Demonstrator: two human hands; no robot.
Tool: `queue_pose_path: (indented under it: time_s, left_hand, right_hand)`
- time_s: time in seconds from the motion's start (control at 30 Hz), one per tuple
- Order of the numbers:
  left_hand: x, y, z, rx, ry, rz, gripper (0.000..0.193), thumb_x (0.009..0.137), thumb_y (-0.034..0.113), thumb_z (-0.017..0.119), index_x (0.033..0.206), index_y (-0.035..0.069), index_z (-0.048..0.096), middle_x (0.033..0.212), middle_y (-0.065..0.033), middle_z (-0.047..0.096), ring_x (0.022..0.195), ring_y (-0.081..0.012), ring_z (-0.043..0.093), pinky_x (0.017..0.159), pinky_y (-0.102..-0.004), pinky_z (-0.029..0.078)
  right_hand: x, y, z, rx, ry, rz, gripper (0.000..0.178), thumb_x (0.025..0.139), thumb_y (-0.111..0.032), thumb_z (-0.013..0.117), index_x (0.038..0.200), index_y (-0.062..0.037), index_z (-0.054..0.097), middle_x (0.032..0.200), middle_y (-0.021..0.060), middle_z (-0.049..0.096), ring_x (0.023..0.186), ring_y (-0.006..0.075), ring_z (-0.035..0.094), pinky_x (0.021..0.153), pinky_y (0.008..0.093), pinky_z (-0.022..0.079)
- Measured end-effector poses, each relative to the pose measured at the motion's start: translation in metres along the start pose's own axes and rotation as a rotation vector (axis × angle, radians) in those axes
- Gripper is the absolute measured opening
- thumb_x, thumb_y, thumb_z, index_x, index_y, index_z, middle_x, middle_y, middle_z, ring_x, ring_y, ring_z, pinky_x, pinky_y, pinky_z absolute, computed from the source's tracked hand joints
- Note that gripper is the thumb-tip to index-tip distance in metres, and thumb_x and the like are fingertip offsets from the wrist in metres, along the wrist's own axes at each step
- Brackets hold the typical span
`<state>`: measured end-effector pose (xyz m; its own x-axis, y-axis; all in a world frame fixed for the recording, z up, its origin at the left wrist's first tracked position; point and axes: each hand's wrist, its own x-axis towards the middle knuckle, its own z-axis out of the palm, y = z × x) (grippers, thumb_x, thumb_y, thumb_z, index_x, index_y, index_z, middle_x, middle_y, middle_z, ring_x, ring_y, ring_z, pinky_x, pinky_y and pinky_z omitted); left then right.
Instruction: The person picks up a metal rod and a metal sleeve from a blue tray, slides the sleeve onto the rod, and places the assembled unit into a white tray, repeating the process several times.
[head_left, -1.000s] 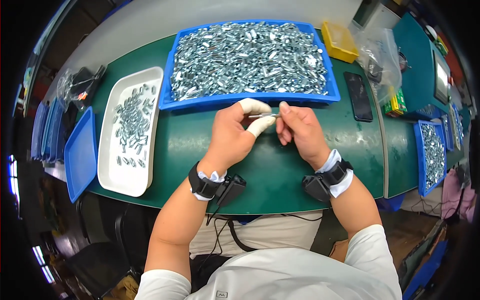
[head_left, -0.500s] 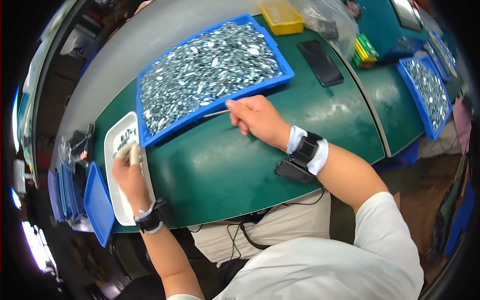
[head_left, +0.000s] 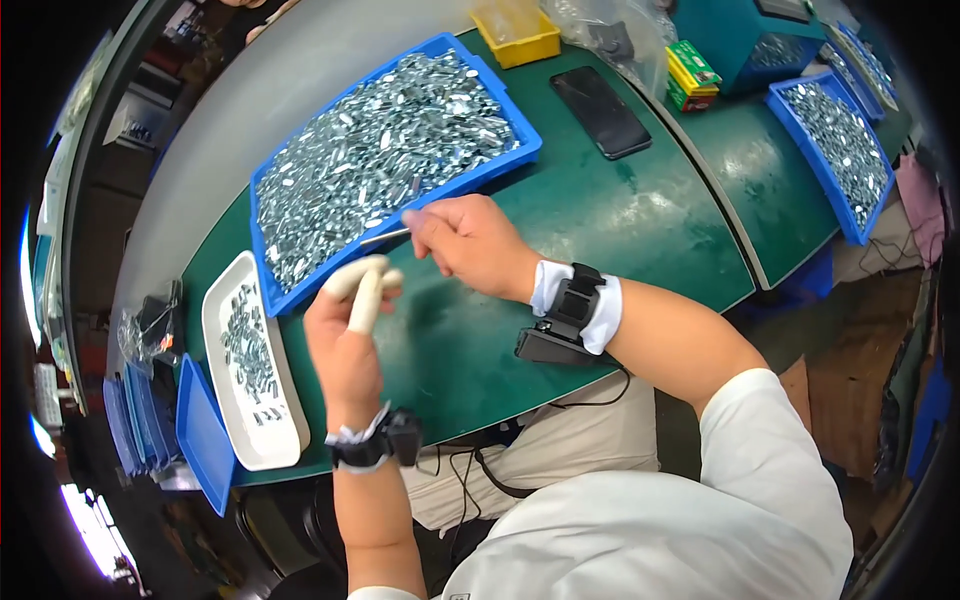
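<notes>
My right hand [head_left: 470, 245] is closed round a thin metal rod [head_left: 384, 237], whose far end points left along the near rim of a large blue tray [head_left: 455, 190]. Small shiny metal pieces [head_left: 385, 140] fill that tray in a heap. Just left of the rod, my left hand [head_left: 348, 335] has its thumb and forefinger, both in pale finger cots, pressed together. Whatever they may pinch is too small or hidden to make out. A white tray [head_left: 290, 432] with more small metal pieces [head_left: 250, 345] scattered in it stands to the left of this hand.
Behind the large tray are a yellow bin [head_left: 530, 48], a black phone [head_left: 601, 112] and green-and-yellow boxes [head_left: 691, 75]. Another blue tray of pieces [head_left: 835, 150] stands far right. An empty blue tray [head_left: 203, 435] leans at the left edge of the green table [head_left: 470, 375].
My left hand has moved right, from over the white tray to near the rod's tip. My right hand, still gripping the rod, sits slightly further left in view. The whole view has shifted a little.
</notes>
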<state>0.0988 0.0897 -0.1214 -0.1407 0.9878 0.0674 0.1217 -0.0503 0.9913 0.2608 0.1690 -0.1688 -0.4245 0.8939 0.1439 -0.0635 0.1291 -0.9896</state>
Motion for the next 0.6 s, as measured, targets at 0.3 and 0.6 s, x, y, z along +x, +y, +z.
queue_pose_path:
  time_s: [0.3,0.6]
  left_hand:
    - [0.067,-0.015,-0.018,-0.274,0.255,0.009,0.018,0.093,0.016,0.06,0.101,0.001,0.067,0.084,-0.0055,0.069,0.072,-0.0102,0.06,0.063,-0.0214,0.044]
    - [0.076,-0.012,-0.016,-0.164,0.342,0.028,0.019,0.092,0.018,0.061,0.098,0.002,0.068,0.083,-0.0046,0.068,0.069,-0.0087,0.059,0.062,-0.0212,0.044]
  right_hand:
    - [-0.01,-0.013,0.011,0.419,-0.268,-0.048,0.042,0.101,-0.037,0.045,0.08,-0.0029,0.056,0.077,0.0042,0.058,0.074,0.0124,0.057,0.069,0.0276,0.046]
    - [-0.03,-0.004,0.035,0.341,-0.566,-0.096,0.049,0.099,-0.046,0.043,0.09,-0.0004,0.058,0.095,0.0074,0.059,0.092,0.0194,0.06,0.088,0.0359,0.047]
